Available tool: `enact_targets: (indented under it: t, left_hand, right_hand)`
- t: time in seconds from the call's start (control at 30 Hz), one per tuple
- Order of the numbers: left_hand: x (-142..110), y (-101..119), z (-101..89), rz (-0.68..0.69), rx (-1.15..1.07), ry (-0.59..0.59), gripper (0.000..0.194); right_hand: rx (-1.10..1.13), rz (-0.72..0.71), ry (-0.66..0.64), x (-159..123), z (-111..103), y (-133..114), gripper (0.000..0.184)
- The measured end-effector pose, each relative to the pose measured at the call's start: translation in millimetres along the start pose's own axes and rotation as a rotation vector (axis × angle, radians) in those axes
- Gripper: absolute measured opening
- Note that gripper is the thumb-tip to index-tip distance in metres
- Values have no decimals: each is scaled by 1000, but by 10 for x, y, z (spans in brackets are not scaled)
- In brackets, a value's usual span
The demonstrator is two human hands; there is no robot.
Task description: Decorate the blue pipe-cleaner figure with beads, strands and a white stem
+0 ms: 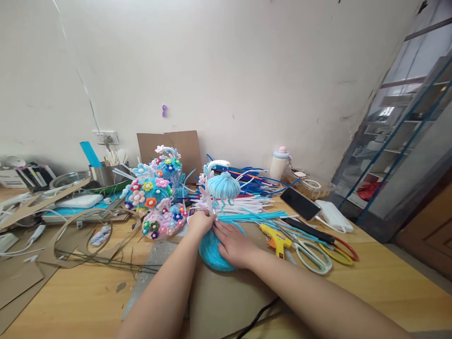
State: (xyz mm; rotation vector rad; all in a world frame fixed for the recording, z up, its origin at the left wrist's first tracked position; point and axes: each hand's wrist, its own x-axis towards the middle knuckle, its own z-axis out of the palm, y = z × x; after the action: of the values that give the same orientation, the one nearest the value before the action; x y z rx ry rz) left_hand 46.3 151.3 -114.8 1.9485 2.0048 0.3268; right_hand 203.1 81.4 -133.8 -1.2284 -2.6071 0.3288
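Note:
A pipe-cleaner jellyfish lamp-like craft stands before me, with a light blue fuzzy cap [223,186] hanging from a white curved stem [219,163]. Pink and white pieces run up its left side. Below it is a round base [216,256] covered in light blue pipe cleaners. My left hand [201,223] is closed around the foot of the stem, its fingertips partly hidden. Flat on the base's top right lies my right hand [233,242], fingers stretched out towards the stem. Both hands' fingertips nearly meet at the stem's foot.
Left stand colourful flower-covered blue crafts [151,193]. Behind are bundled pipe cleaners [247,181] and a cream bottle [278,163]. At right lie a yellow glue gun [277,239], scissors [313,257], pliers [344,249], a phone [300,204] and a white power bank [334,215]. Cardboard scraps [24,278] cover the left.

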Motion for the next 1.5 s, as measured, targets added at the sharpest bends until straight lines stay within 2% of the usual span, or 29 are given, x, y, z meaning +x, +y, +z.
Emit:
enact_targets:
  t: [0.23,0.57,0.9,1.0,1.2,1.37,1.5]
  left_hand:
    - [-74,27,0,32,58,43,31]
    - [-180,44,13,68,50,103,31]
    - [-195,-16,83,87,5,144,35]
    - [-194,-29,90,90,-7,156,34]
    - [-193,-52,97,85,-25,166,34]
    - [-188,-55,97,81,-47,166,36]
    - [-203,-46,85,73,-73,161,36]
  right_hand:
    - [5,-16,47,-30,-27,-33,62]
    - [-7,-6,87,-25,48,12,59]
    - [28,16,8,-10,-47,-22,62]
    - [44,39,-45,-35,-126,-47,62]
    - [95,75,-231,-219,-379,-129,74]
    - [108,97,-328,-558,-665,-304,72]
    - [148,48,-367,-877,-919,-493,60]
